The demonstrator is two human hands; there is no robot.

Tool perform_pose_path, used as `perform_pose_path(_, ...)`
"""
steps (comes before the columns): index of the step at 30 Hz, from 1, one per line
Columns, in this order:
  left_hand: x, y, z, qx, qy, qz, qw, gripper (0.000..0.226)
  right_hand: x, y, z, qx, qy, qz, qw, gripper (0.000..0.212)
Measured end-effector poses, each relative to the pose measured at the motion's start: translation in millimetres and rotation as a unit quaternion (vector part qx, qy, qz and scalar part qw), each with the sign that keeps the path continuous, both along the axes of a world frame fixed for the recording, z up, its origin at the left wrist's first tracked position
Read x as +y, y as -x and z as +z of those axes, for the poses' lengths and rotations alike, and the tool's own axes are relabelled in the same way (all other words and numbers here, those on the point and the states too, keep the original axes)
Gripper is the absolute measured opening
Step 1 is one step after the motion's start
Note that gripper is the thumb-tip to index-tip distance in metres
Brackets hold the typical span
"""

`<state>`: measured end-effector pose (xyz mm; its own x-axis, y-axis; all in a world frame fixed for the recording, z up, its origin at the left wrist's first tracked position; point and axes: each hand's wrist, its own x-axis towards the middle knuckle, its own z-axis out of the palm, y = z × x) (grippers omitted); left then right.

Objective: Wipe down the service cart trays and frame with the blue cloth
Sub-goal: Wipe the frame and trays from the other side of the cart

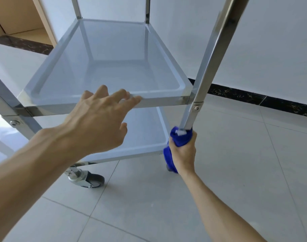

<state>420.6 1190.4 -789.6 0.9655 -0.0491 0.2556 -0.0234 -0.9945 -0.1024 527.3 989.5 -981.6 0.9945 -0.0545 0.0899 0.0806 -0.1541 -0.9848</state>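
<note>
So the bright blue cloth (179,139) is bunched around the shiny square steel cart leg (213,58) at the lower tray's (145,130) near right corner, and the right hand (183,151) grips it there. The leg's long axis runs up and away, so I'd guess the wipe follows it. Left hand (98,117) is open, fingertips resting on the middle grey tray's (105,67) near edge.

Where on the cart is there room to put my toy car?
The grey plastic middle tray is bare between its raised rims. The lower grey tray shows a bare strip. It is crowded at the near right steel post, where the right hand grips the blue cloth; the left hand touches the front rim.
</note>
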Motion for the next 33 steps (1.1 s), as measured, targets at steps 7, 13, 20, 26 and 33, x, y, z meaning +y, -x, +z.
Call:
perform_pose_path(7, -5.4, 10.3, 3.7, 0.033, 0.002, 0.022, 0.999, 0.080, -19.4, -3.4, -17.7, 0.067, 0.064, 0.108, 0.990, 0.049)
perform_pose_path(13, -17.0, 13.5, 27.6, 0.043, 0.153, 0.053, 0.986, 0.064, -20.2, 16.8, 13.2, 0.079, 0.066, 0.191, 0.976, 0.042)
perform_pose_path(20, -43.5, 9.3, 66.3, -0.126, 0.367, -0.052, 0.920, 0.064, -23.7, 23.8, 53.6, 0.102, 0.167, 0.408, 0.892, 0.050)
perform_pose_path(26, -52.1, 12.7, 93.6, -0.241, 0.499, -0.072, 0.830, 0.057, -10.3, -6.3, 96.9, 0.160, -0.008, 0.337, 0.928, 0.039)
perform_pose_path(33, -31.2, 26.2, 91.1, -0.283, 0.457, -0.057, 0.841, 0.023, 57.6, -53.3, 156.8, 0.225, -0.166, 0.250, 0.927, 0.043)
